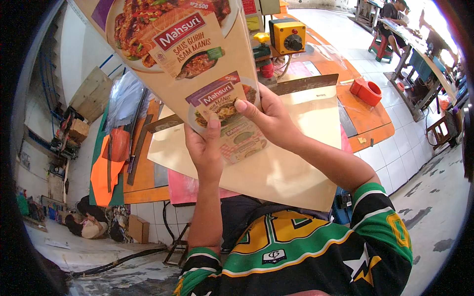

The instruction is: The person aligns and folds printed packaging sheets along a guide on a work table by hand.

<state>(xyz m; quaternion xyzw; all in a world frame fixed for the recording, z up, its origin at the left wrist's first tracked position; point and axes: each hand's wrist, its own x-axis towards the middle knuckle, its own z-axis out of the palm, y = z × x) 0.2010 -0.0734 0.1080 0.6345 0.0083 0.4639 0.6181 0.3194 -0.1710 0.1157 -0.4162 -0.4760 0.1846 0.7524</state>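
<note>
A long printed sheet (163,64) with pictures of food dishes, glossy as if under clear plastic, is raised in front of me, its top out of view. My left hand (205,148) is closed on its lower left edge, thumb on the printed face. My right hand (270,118) grips its lower right edge, thumb also on the front. The fingers behind the sheet are hidden. Beneath both hands a large cream sheet (296,167) lies over the table, with a dark metal bar (306,85) along its far side. A fainter printed panel (242,140) shows below the held sheet.
An orange-topped table (370,118) carries a yellow control box (287,37) with a black knob, a red tape dispenser (365,92) and an orange sheet (104,177). Clear plastic (126,98) lies at the left. Another person (395,19) sits on a stool at the far right.
</note>
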